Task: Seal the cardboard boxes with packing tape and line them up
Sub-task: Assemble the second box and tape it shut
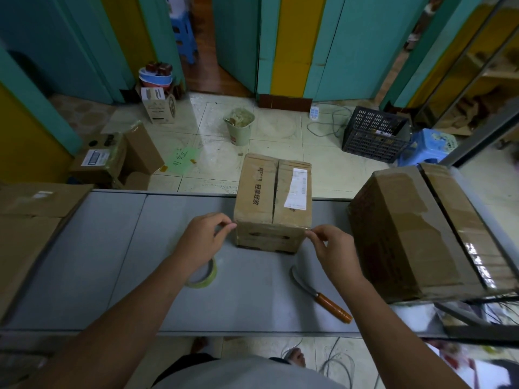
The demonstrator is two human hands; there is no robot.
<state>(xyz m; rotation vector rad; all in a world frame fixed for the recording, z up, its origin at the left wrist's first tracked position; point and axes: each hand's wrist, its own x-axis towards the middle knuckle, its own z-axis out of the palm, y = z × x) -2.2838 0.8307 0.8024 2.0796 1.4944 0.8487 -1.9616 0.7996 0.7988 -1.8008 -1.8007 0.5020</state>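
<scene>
A small cardboard box [273,197] stands on the grey table [112,248], its top flaps closed with an untaped seam down the middle. A clear strip of packing tape [272,226] stretches across the box's near top edge. My left hand [207,240] pinches its left end and my right hand [334,251] pinches its right end. The tape roll [206,276] lies flat on the table under my left wrist. A larger taped box [421,231] sits to the right, and another box [31,220] at the left edge.
A knife with an orange wooden handle [323,296] lies on the table near my right forearm. Beyond the table the tiled floor holds a green bin [240,127], a black crate [373,134], a blue stool [428,146] and several cardboard boxes [112,158].
</scene>
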